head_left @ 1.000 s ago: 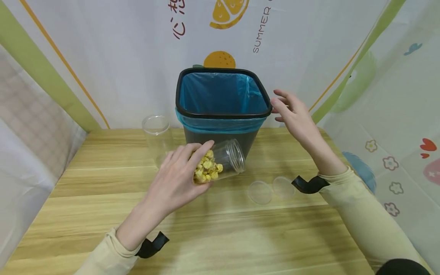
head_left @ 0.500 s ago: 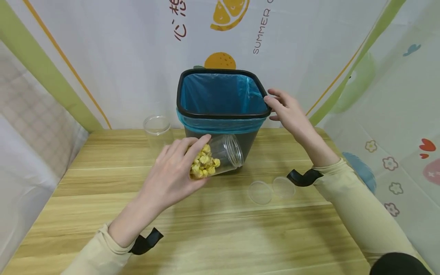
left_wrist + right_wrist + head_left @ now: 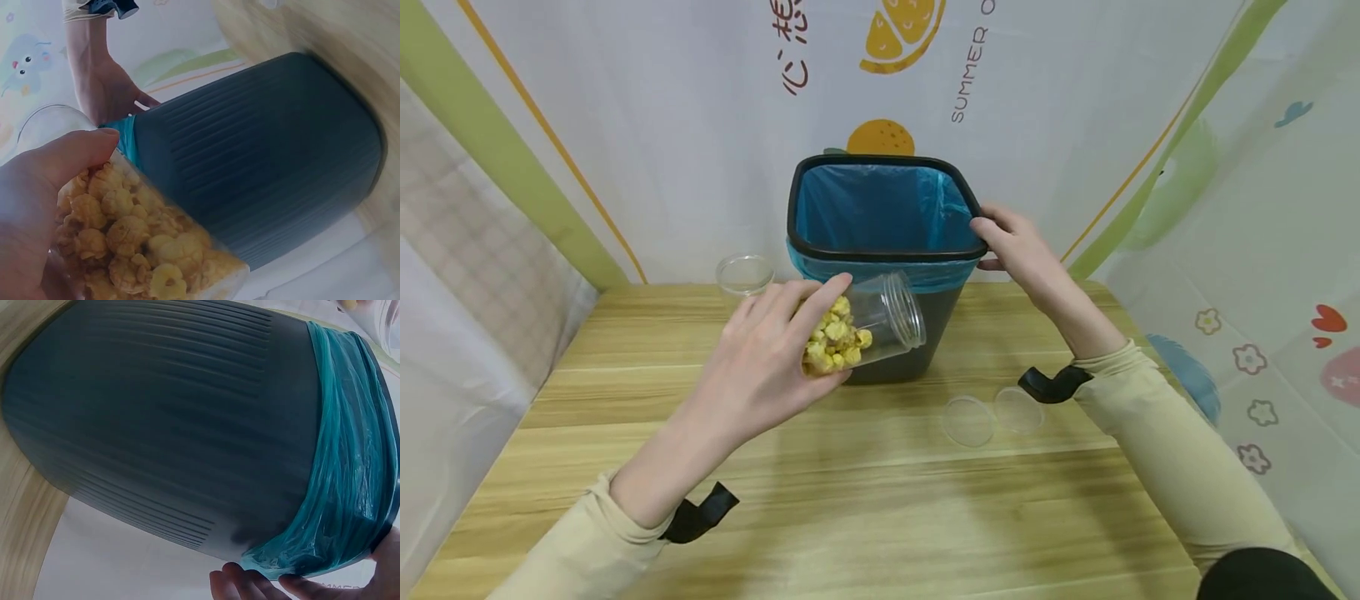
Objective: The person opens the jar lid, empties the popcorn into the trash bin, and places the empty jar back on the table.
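My left hand [image 3: 756,358] grips a clear plastic jar [image 3: 880,312], tipped nearly on its side with its open mouth to the right. Yellow popcorn [image 3: 837,337] fills its lower part. The jar is held in front of a dark trash bin [image 3: 917,346] lined with a blue bag [image 3: 880,200], its mouth lower than the bin's rim. My right hand [image 3: 1026,254] holds the bin's right rim, thumb on top and fingers below on the outside. The right wrist view shows those fingers [image 3: 240,584] at the bunched edge of the bag.
A second clear jar [image 3: 745,273] stands left of the bin, partly hidden behind my left hand. Two clear round lids [image 3: 967,421] lie side by side on the wooden table [image 3: 880,517]. A printed curtain [image 3: 700,125] hangs close behind the bin.
My left hand has raised the jar and shifted it slightly left, still tipped. My right hand has moved in from beside the bin and taken hold of its rim.
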`<control>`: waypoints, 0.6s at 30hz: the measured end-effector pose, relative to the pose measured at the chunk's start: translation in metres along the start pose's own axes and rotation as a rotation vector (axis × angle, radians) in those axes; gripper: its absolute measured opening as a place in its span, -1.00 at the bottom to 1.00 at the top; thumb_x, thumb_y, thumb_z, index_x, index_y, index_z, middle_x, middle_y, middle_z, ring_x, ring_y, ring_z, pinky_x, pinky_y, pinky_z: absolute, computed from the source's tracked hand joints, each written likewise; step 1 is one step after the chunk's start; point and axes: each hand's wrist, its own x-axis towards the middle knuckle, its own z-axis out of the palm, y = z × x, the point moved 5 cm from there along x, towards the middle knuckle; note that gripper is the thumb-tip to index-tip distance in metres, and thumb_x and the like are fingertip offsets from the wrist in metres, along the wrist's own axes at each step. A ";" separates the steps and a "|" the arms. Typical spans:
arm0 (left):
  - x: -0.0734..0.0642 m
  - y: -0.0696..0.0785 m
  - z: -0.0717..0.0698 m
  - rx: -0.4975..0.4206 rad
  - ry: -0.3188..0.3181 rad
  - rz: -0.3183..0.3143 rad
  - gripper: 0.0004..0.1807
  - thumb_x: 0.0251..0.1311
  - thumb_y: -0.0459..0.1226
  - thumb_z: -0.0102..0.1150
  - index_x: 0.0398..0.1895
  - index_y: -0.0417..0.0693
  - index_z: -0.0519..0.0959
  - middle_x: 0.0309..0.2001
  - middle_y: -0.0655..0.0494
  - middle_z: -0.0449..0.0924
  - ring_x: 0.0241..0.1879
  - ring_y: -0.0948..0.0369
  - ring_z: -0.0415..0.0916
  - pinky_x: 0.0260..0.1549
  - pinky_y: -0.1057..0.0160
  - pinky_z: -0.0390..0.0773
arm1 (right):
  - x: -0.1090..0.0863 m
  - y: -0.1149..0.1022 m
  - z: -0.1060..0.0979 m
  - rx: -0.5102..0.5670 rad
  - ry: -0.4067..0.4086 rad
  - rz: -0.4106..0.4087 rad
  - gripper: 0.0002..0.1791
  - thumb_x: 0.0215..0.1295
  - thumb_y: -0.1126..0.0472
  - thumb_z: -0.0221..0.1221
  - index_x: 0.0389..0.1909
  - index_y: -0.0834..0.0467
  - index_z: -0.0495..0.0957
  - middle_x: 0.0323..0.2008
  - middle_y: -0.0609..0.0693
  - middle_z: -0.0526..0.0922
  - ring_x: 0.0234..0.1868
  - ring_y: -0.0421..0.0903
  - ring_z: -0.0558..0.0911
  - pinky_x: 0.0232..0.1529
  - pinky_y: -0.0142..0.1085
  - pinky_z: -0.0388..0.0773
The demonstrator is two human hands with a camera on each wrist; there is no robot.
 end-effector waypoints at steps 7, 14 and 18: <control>0.005 -0.001 -0.011 0.025 -0.002 0.012 0.08 -0.13 -0.04 0.66 0.51 0.07 0.28 0.16 -0.09 0.58 0.10 -0.08 0.56 0.04 -0.12 0.56 | 0.002 0.002 0.002 0.040 -0.026 0.012 -0.46 0.57 -0.07 -0.15 0.37 0.15 0.38 0.23 0.13 0.48 0.19 -0.09 0.53 0.33 0.04 0.55; 0.014 -0.002 -0.024 0.062 0.014 0.045 0.08 -0.14 -0.04 0.67 0.50 0.06 0.30 0.15 -0.11 0.58 0.12 -0.13 0.57 0.13 -0.18 0.54 | 0.002 0.005 0.003 0.089 -0.041 0.029 -0.42 0.55 -0.05 -0.16 0.41 0.18 0.33 0.31 0.19 0.42 0.27 0.01 0.53 0.36 0.05 0.52; 0.020 -0.004 -0.034 0.090 0.004 0.051 0.07 -0.14 -0.04 0.66 0.50 0.07 0.29 0.15 -0.12 0.58 0.11 -0.13 0.58 0.08 -0.20 0.57 | 0.004 0.005 0.005 0.104 -0.048 0.034 -0.39 0.54 -0.05 -0.16 0.46 0.21 0.29 0.35 0.23 0.39 0.33 0.06 0.51 0.39 0.09 0.49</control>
